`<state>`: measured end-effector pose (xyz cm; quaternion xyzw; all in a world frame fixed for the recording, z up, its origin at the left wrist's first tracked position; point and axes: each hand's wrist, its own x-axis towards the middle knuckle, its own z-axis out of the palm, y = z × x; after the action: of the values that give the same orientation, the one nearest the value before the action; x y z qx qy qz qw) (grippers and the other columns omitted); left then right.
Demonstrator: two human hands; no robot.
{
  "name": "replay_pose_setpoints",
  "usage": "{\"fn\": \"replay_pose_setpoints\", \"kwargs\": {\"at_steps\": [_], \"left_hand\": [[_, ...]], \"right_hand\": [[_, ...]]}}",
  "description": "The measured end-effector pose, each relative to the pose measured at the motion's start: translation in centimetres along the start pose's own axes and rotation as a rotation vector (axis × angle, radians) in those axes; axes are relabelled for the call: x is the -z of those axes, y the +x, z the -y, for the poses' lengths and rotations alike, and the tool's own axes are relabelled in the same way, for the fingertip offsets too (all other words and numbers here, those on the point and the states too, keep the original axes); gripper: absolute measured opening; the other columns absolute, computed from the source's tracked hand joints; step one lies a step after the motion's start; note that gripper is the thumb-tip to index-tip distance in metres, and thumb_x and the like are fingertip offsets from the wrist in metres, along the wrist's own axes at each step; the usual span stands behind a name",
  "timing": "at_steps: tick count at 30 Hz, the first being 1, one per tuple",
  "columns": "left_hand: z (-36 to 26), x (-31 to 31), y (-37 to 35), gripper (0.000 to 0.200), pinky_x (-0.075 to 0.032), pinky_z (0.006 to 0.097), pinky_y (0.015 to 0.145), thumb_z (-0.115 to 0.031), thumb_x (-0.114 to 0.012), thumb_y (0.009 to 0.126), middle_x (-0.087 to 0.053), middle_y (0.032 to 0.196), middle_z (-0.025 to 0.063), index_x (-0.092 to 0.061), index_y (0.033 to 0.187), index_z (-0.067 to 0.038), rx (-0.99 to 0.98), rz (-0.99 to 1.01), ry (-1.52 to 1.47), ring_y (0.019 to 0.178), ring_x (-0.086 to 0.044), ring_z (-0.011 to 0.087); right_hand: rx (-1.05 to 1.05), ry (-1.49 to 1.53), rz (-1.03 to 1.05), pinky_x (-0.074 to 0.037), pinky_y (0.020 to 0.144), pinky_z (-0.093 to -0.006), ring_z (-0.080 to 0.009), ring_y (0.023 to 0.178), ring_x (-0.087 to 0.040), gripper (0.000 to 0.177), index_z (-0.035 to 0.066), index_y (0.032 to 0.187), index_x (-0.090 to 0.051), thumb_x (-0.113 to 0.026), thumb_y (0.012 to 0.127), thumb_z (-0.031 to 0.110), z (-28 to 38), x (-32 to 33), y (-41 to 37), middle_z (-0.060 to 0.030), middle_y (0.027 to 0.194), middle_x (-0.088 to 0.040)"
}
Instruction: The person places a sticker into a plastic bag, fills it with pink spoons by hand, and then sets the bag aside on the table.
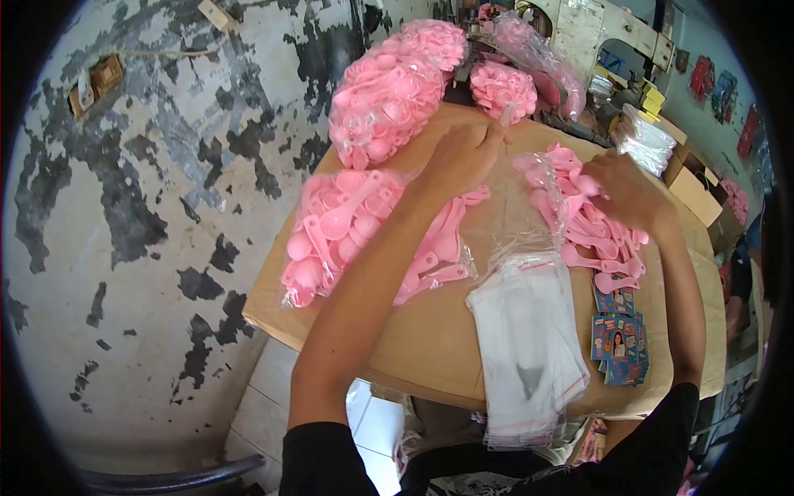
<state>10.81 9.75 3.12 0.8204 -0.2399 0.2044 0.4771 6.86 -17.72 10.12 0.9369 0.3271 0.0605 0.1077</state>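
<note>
My left hand (470, 155) is raised over the far middle of the table, its fingers mostly curled and one pointing away. Whether it grips clear plastic is hard to see. My right hand (626, 188) reaches into a loose pile of pink plastic spoons (608, 240) at the right, fingers bent around a spoon. Clear film (546, 194) lies along the pile's left side. Beneath my left forearm, more pink spoons (347, 219) spill from an open clear bag. A stack of clear plastic sleeves (529, 331) lies near the front edge, beside printed cards (619, 347).
Full bags of pink spoons (389, 99) stand at the table's far left, with a smaller bag (503, 87) behind. White packets (645, 140) and a cardboard box (693, 186) sit far right. A peeling wall (165, 248) borders the left. The brown-covered table (413, 355) has a rounded edge.
</note>
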Motion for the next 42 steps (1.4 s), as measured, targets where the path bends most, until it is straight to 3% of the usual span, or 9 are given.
{"fn": "replay_pose_setpoints", "kwargs": {"at_steps": [6, 8, 10, 14, 27, 31, 34, 39, 42], "left_hand": [[0.2, -0.2, 0.4, 0.059, -0.048, 0.0395, 0.078, -0.045, -0.035, 0.104, -0.067, 0.082, 0.0170, -0.071, 0.095, 0.000, -0.009, 0.007, -0.082, 0.081, -0.065, 0.0301], [0.8, -0.5, 0.6, 0.061, -0.048, 0.0335, 0.074, -0.047, -0.035, 0.105, -0.064, 0.080, 0.0123, -0.069, 0.096, 0.002, -0.010, 0.014, -0.123, 0.076, -0.061, 0.0216], [1.0, -0.6, 0.6, 0.062, -0.048, 0.0301, 0.071, -0.048, -0.035, 0.105, -0.062, 0.080, 0.0097, -0.068, 0.096, 0.003, -0.002, 0.026, -0.131, 0.073, -0.059, 0.0170], [-0.1, -0.1, 0.0, 0.060, -0.048, 0.0294, 0.071, -0.047, -0.034, 0.106, -0.060, 0.083, 0.0089, -0.067, 0.096, 0.003, 0.096, 0.062, -0.110, 0.074, -0.057, 0.0159], [1.3, -0.1, 0.7, 0.065, -0.047, 0.0367, 0.073, -0.052, -0.032, 0.104, -0.064, 0.078, 0.0143, -0.069, 0.098, 0.002, 0.003, 0.000, -0.110, 0.074, -0.062, 0.0250], [0.5, 0.3, 0.6, 0.065, -0.048, 0.0326, 0.075, -0.051, -0.031, 0.105, -0.061, 0.080, 0.0113, -0.070, 0.098, 0.001, 0.063, 0.011, -0.144, 0.078, -0.059, 0.0180], [0.6, 0.2, 0.5, 0.067, -0.048, 0.0323, 0.076, -0.053, -0.030, 0.105, -0.061, 0.081, 0.0116, -0.071, 0.099, 0.000, 0.082, 0.025, -0.124, 0.078, -0.059, 0.0185], [1.1, -0.1, 0.5, 0.068, -0.048, 0.0357, 0.075, -0.054, -0.032, 0.103, -0.064, 0.079, 0.0135, -0.070, 0.098, 0.001, 0.033, 0.009, -0.068, 0.076, -0.062, 0.0232], [1.3, -0.3, 0.5, 0.063, -0.048, 0.0363, 0.074, -0.050, -0.034, 0.104, -0.064, 0.079, 0.0127, -0.070, 0.100, 0.001, 0.083, 0.035, -0.086, 0.076, -0.062, 0.0233]], "right_hand": [[0.366, 0.381, 0.050, -0.046, 0.094, -0.0418, -0.0340, 0.108, -0.058, 0.029, 0.003, 0.109, -0.063, -0.065, 0.080, 0.008, 0.6, -2.1, 1.5, -0.0147, 0.115, -0.062], [0.272, 0.555, -0.018, -0.047, 0.095, -0.0421, -0.0338, 0.109, -0.059, 0.033, 0.000, 0.114, -0.061, -0.063, 0.083, 0.010, 4.4, -4.1, 2.8, -0.0170, 0.115, -0.063], [0.617, 0.398, -0.413, -0.048, 0.095, -0.0403, -0.0322, 0.109, -0.061, 0.038, 0.000, 0.121, -0.059, -0.061, 0.085, 0.011, 5.7, -7.1, 5.3, -0.0188, 0.114, -0.064], [0.376, 0.133, -0.272, -0.047, 0.097, -0.0395, -0.0327, 0.115, -0.058, 0.043, 0.001, 0.128, -0.055, -0.060, 0.086, 0.011, 8.4, -11.5, 11.8, -0.0204, 0.124, -0.060], [0.454, 0.572, -0.247, -0.047, 0.093, -0.0356, -0.0327, 0.104, -0.060, 0.046, 0.002, 0.131, -0.054, -0.057, 0.085, 0.005, 2.9, -7.2, 6.2, -0.0173, 0.113, -0.063], [0.117, 0.326, 0.109, -0.048, 0.082, -0.0399, -0.0332, 0.091, -0.061, 0.043, -0.001, 0.122, -0.054, -0.058, 0.081, 0.008, 0.6, -3.0, 2.3, -0.0223, 0.104, -0.063], [0.131, 0.563, -0.009, -0.046, 0.081, -0.0402, -0.0353, 0.091, -0.060, 0.034, -0.003, 0.114, -0.056, -0.059, 0.083, 0.011, 0.2, -0.5, -0.6, -0.0234, 0.102, -0.061], [-0.073, 0.382, -0.116, -0.045, 0.083, -0.0495, -0.0417, 0.094, -0.059, 0.042, 0.000, 0.119, -0.047, -0.061, 0.088, 0.023, -2.9, -1.4, -3.6, -0.0251, 0.097, -0.060], [-0.228, 0.279, -0.063, -0.046, 0.080, -0.0453, -0.0372, 0.090, -0.060, 0.031, 0.000, 0.109, -0.047, -0.061, 0.084, 0.012, -4.4, -3.0, -4.2, -0.0210, 0.092, -0.058]]}}
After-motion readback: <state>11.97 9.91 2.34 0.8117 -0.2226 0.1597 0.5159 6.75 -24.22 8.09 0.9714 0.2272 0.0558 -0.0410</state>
